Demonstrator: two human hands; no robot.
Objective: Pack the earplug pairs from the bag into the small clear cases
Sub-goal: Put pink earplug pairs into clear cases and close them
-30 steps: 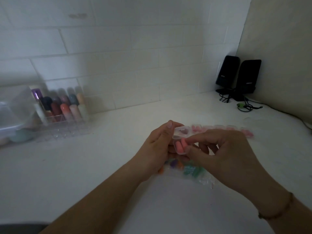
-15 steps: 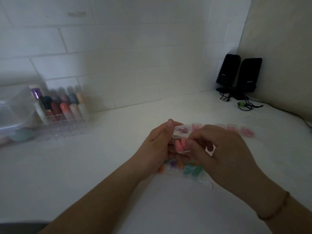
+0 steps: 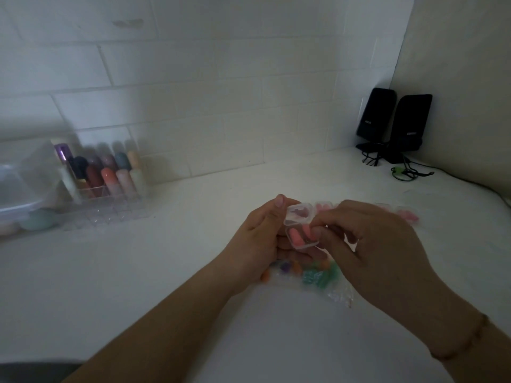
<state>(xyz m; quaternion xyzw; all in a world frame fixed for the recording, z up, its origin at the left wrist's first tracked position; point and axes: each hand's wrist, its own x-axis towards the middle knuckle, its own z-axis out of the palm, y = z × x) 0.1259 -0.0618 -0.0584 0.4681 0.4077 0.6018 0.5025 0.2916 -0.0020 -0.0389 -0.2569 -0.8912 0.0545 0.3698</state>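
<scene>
My left hand (image 3: 258,240) grips a small clear case (image 3: 300,226) whose lid stands open, with a pink earplug pair (image 3: 301,235) lying in its base. My right hand (image 3: 367,244) is at the case's right side, fingertips curled against the lid and base edge. Beneath both hands a clear plastic bag (image 3: 336,293) lies on the white table, holding several orange, purple and green earplugs (image 3: 318,276). A row of small clear cases with pink earplugs (image 3: 407,217) sits behind my right hand, partly hidden by it.
A clear organiser with coloured tubes (image 3: 106,175) stands at the back left beside a clear lidded box (image 3: 19,186). Two black speakers (image 3: 395,125) with cables (image 3: 406,172) occupy the back right corner. The white brick wall (image 3: 193,78) runs behind the white table (image 3: 166,258).
My right hand has curled its fingers more tightly against the case's right edge. The case stays in my left hand with its lid still up.
</scene>
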